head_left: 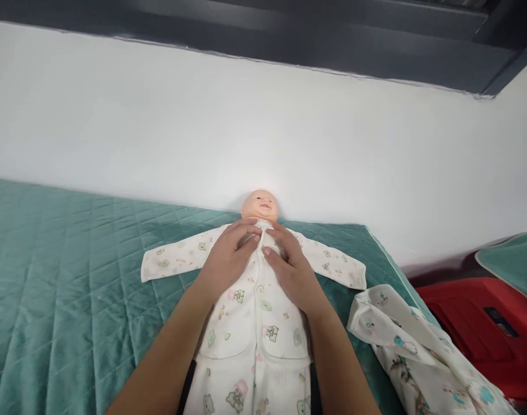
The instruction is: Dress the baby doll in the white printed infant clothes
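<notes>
Both bare forearms reach forward from the lower edge of the view, wrists apart and hands slanting in toward each other, backs up. The left hand (pixel 228 256) lies over the upper chest of a white long-sleeved baby jacket (pixel 281 331) printed with small green and pink bears, its fingers bent toward the collar; the right hand (pixel 293 271) mirrors it across the front opening. Thumbs and forefingers are curled close to the opening's edges, though whether they pinch the cloth or merely touch it I cannot tell. Just beyond the fingertips is the pale pink, smooth-headed baby doll (pixel 260 205), lying face up on a green quilted velvety cover (pixel 73 300); the jacket covers its body below the neck, and both sleeves spread outward beside the fingers, their ends showing no doll hands. Nearer than the fingers, between the forearms, matching white printed trousers (pixel 285 389) are cut off by the lower edge. Right of the right-hand fingers, a crumpled white printed cloth garment (pixel 413 351) is also cut off, its shape unclear.
</notes>
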`<state>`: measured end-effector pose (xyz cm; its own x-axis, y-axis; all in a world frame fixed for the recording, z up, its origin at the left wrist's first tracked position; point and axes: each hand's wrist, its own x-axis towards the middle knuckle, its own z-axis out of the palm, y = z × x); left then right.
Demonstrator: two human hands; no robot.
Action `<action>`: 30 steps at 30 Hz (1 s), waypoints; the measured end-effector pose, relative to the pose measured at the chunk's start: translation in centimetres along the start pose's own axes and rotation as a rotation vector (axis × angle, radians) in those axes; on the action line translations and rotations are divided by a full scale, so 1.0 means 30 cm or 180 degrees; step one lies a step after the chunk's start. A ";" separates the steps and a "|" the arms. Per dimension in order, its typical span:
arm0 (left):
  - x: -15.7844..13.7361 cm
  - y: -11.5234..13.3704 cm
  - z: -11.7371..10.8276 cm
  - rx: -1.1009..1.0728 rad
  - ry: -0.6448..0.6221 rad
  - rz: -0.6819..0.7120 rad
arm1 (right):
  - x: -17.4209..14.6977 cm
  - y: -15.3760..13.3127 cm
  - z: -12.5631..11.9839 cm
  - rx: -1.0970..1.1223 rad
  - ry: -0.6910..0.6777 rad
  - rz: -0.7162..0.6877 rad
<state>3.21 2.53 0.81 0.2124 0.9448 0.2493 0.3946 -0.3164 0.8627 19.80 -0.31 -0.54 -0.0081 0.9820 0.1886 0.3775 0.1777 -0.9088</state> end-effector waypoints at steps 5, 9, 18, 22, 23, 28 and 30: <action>-0.014 0.005 -0.042 0.0078 -0.0548 0.0110 | -0.034 -0.001 0.000 0.0542 0.0206 0.0300; -0.013 -0.003 -0.064 0.0033 -0.0778 0.0140 | -0.045 -0.009 0.013 0.0408 0.0346 -0.0004; -0.016 -0.004 -0.062 -0.0017 -0.0726 0.0090 | -0.066 -0.051 0.016 0.0341 0.0422 0.0243; -0.017 -0.006 -0.057 0.0022 -0.0701 0.0046 | -0.064 -0.047 0.013 0.0332 0.0385 0.0153; -0.017 -0.007 -0.056 0.0026 -0.0696 0.0057 | -0.063 -0.045 0.012 0.0325 0.0370 0.0161; -0.014 -0.021 -0.055 -0.0055 -0.0721 0.0234 | -0.060 -0.042 0.015 0.0251 0.0355 0.0143; -0.013 -0.026 -0.056 -0.0084 -0.0756 0.0267 | -0.059 -0.042 0.017 0.0200 0.0461 0.0075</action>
<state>1.32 2.55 0.78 0.4489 0.8679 0.2129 0.3439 -0.3876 0.8553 18.86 -2.24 0.08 0.1353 0.9673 0.2147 0.3173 0.1630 -0.9342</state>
